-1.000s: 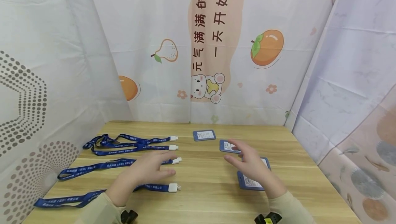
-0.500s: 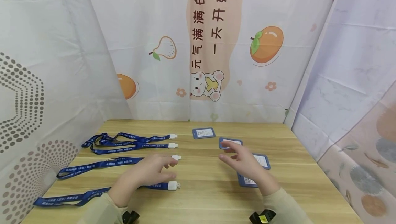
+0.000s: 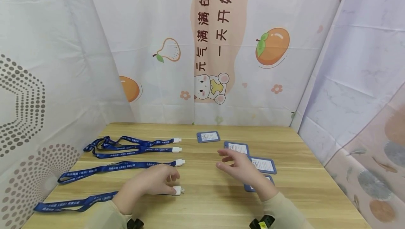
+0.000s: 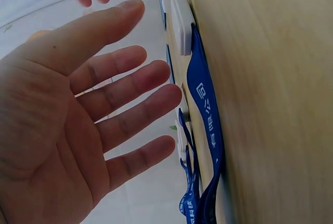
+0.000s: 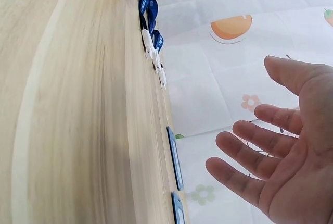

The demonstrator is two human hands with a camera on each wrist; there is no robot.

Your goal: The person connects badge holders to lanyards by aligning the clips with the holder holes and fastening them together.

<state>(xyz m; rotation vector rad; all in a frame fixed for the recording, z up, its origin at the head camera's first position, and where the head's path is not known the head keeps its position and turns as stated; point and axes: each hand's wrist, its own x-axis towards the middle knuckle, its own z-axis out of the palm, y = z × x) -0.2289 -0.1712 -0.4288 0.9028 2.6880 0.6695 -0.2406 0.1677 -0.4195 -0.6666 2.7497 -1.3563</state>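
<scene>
My left hand (image 3: 153, 180) hovers over the nearest blue lanyard (image 3: 77, 203), thumb close to its white plastic clip (image 3: 178, 190). In the left wrist view the fingers are spread and relaxed beside that lanyard (image 4: 205, 107) and its clip (image 4: 181, 26), gripping nothing. My right hand (image 3: 238, 167) is held in the air left of several blue ID card holders, partly covering the nearest holder (image 3: 269, 178). Another card holder (image 3: 264, 165) lies just beyond it. The right wrist view shows the right hand (image 5: 291, 151) with fingers apart and nothing in it.
Three more blue lanyards lie to the left, including a middle lanyard (image 3: 117, 167) and two farther back with white clips (image 3: 177, 150). A card holder (image 3: 208, 136) lies near the back of the wooden table (image 3: 209, 218). Printed curtains (image 3: 152, 109) enclose the back and sides.
My left hand has come down and toward me, closer to the nearest lanyard's clip. My right hand has drifted left and slightly toward me, uncovering more of the card holders.
</scene>
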